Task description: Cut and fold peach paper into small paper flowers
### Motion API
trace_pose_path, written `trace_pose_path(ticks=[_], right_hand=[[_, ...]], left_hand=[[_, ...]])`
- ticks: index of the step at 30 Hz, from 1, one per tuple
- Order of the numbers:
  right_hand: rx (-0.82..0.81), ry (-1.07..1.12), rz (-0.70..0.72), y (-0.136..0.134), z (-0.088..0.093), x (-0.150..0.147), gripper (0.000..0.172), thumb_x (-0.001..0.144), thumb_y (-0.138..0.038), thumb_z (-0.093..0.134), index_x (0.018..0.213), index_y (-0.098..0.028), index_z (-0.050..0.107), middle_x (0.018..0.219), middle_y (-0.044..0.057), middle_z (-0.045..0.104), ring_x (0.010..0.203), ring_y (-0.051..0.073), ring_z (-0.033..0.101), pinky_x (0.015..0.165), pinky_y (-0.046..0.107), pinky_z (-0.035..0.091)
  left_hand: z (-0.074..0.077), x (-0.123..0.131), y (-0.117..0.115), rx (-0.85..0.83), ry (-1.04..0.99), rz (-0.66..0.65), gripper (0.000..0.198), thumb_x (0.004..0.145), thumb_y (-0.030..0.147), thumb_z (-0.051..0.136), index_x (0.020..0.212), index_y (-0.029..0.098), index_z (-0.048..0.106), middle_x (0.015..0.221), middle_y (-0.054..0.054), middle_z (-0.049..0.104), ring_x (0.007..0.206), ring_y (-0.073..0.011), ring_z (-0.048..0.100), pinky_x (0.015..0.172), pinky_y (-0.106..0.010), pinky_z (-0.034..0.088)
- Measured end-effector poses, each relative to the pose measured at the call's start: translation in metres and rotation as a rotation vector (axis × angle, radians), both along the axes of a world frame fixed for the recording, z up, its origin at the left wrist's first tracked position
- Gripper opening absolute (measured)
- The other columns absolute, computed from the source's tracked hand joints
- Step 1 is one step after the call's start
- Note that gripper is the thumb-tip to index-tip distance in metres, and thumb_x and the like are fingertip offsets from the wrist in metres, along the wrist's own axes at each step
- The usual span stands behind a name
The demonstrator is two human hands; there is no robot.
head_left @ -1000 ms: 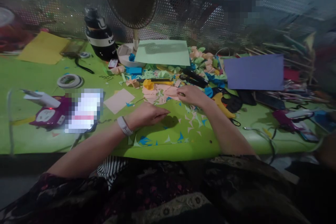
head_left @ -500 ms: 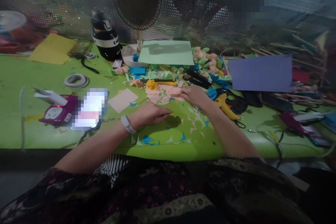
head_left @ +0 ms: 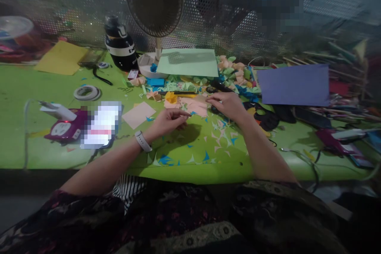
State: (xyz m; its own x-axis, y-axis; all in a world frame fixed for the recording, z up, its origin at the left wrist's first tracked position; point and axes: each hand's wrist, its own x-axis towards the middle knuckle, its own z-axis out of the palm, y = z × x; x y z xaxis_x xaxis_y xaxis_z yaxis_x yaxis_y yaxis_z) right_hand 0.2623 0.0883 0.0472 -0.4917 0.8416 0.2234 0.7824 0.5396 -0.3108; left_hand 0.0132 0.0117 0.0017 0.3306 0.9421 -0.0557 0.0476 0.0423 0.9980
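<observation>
My left hand (head_left: 172,122), with a white watch (head_left: 143,141) on its wrist, hovers over the green table (head_left: 190,172), its fingers closed loosely; what they hold, if anything, is hidden. At the right edge of the pink paper pieces (head_left: 195,106), my right hand (head_left: 228,105) has its thumb and forefinger pinched on a small piece of paper (head_left: 203,98). A yellow paper flower (head_left: 171,97) lies left of that hand. Small blue, pink and white scraps (head_left: 222,139) are scattered below it. A square pink sheet (head_left: 139,115) rests left of my left hand.
A black bottle (head_left: 121,49) and a fan (head_left: 154,0) stand at the back, beside a light green sheet (head_left: 188,62). A purple sheet (head_left: 294,84) lies to the right. The phone (head_left: 102,125), a tape roll (head_left: 86,93) and a purple case (head_left: 67,127) are on the left.
My right hand has lifted slightly and moved a little right, now with a small paper piece at its fingertips. My left hand has risen slightly and turned, its fingers showing more.
</observation>
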Motion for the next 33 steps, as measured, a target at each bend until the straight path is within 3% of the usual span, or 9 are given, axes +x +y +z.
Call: trace_pose_path(ticks=[5,7,10,12,15,20,24,27,33], right_hand=[[0.064,0.067,0.201,-0.025,0.002,-0.024,0.028,0.096,-0.031,0.049,0.102,-0.026,0.076,0.111,0.005,0.075,0.109,0.024,0.067,0.096,0.039,0.049],[0.095,0.052,0.297,-0.034,-0.001,-0.034,0.027,0.096,-0.032,0.05,0.101,-0.026,0.076,0.117,0.006,0.074,0.113,0.025,0.065,0.1,0.044,0.048],[0.133,0.124,0.391,-0.042,-0.005,-0.045,0.023,0.095,-0.031,0.054,0.097,-0.026,0.076,0.124,0.007,0.071,0.121,0.026,0.061,0.105,0.048,0.045],[0.122,0.248,0.368,-0.045,-0.008,-0.049,0.018,0.093,-0.033,0.059,0.091,-0.027,0.075,0.126,0.006,0.069,0.124,0.026,0.059,0.106,0.049,0.045],[0.044,0.469,0.205,-0.046,-0.013,-0.054,0.019,0.09,-0.04,0.064,0.081,-0.025,0.071,0.125,0.007,0.068,0.121,0.025,0.06,0.105,0.049,0.045],[-0.193,0.726,0.064,-0.046,-0.022,-0.06,0.04,0.083,-0.06,0.066,0.076,-0.021,0.061,0.117,0.009,0.07,0.101,0.022,0.067,0.089,0.039,0.054],[-0.226,0.758,0.023,-0.046,-0.025,-0.062,0.044,0.076,-0.065,0.07,0.08,-0.022,0.062,0.094,0.005,0.072,0.081,0.019,0.067,0.075,0.035,0.056],[-0.25,0.759,0.0,-0.047,-0.026,-0.061,0.044,0.075,-0.064,0.071,0.086,-0.022,0.063,0.075,0.001,0.068,0.069,0.017,0.064,0.066,0.033,0.054],[-0.28,0.793,0.004,-0.046,-0.03,-0.061,0.043,0.074,-0.062,0.073,0.085,-0.023,0.059,0.075,0.0,0.066,0.067,0.017,0.062,0.065,0.033,0.053]], left_hand=[[0.007,-0.001,0.006,-0.318,-0.33,-0.006,0.051,0.089,0.061,0.057,0.102,0.014,0.07,0.109,-0.017,0.075,0.102,-0.0265,0.072,0.085,-0.039,0.059],[0.007,-0.002,0.007,-0.327,-0.419,-0.017,0.045,0.091,0.056,0.057,0.104,0.015,0.069,0.111,-0.015,0.074,0.11,-0.0271,0.069,0.094,-0.042,0.057],[0.006,-0.001,0.006,-0.282,-0.498,0.062,0.023,0.089,0.034,0.065,0.098,0.013,0.068,0.113,-0.013,0.073,0.111,-0.0236,0.068,0.102,-0.041,0.053],[0.005,-0.001,0.006,-0.274,-0.515,0.097,0.015,0.087,0.027,0.067,0.09,0.012,0.068,0.112,-0.013,0.073,0.109,-0.0233,0.069,0.103,-0.04,0.053],[0.006,-0.001,0.004,-0.271,-0.501,0.045,0.016,0.086,0.028,0.067,0.092,0.013,0.069,0.115,-0.013,0.073,0.113,-0.0253,0.068,0.103,-0.042,0.052],[0.011,-0.001,0.001,-0.255,-0.545,-0.027,0.048,0.088,0.055,0.06,0.114,0.016,0.069,0.122,-0.014,0.071,0.117,-0.0305,0.065,0.096,-0.047,0.056],[0.008,-0.001,0.0,-0.115,-0.468,-0.053,0.048,0.075,0.047,0.08,0.109,0.014,0.071,0.121,-0.015,0.071,0.117,-0.0303,0.066,0.098,-0.044,0.055],[0.004,0.001,0.0,-0.072,-0.412,-0.029,0.044,0.074,0.042,0.082,0.105,0.012,0.072,0.118,-0.015,0.072,0.111,-0.0273,0.069,0.098,-0.043,0.055],[0.002,0.003,0.0,-0.058,-0.423,0.0,0.044,0.075,0.045,0.081,0.103,0.012,0.073,0.113,-0.014,0.074,0.106,-0.0247,0.071,0.096,-0.042,0.056]])
